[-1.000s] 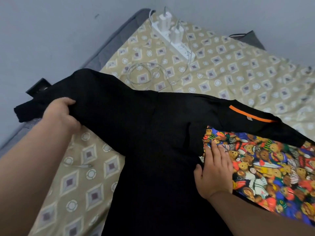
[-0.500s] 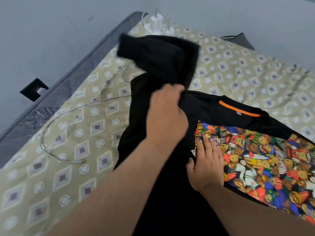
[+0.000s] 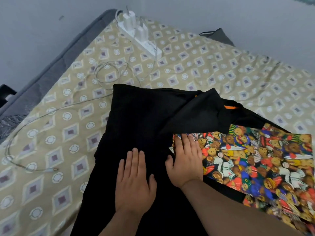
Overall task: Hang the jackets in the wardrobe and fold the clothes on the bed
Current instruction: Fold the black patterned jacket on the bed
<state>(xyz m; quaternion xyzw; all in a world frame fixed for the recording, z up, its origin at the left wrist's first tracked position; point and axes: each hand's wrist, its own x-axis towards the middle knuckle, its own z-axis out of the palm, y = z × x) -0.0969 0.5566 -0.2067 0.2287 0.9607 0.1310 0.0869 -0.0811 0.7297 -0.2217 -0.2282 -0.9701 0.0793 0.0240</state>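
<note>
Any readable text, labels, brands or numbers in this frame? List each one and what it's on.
No legible text anywhere.
The orange neck tape of the black shirt: no lettering shows.
The white power strip: markings too blurred to read.
The teddy-bear print: pictures only; any lettering is too small to tell.

Soft, even room light, bit dim, bluish tint. No glare, no bright spots. Shadows faint. Black shirt (image 3: 144, 120) in middle too dark, folds hard to see. Whole picture soft, bit smeared. Sheet (image 3: 34, 193) at 8 o'clock blurry. Bear print (image 3: 293, 217) at 4 o'clock smeared near corner. Grey bed edge (image 3: 51, 74) at 10 o'clock bends a little, wide lens.
</note>
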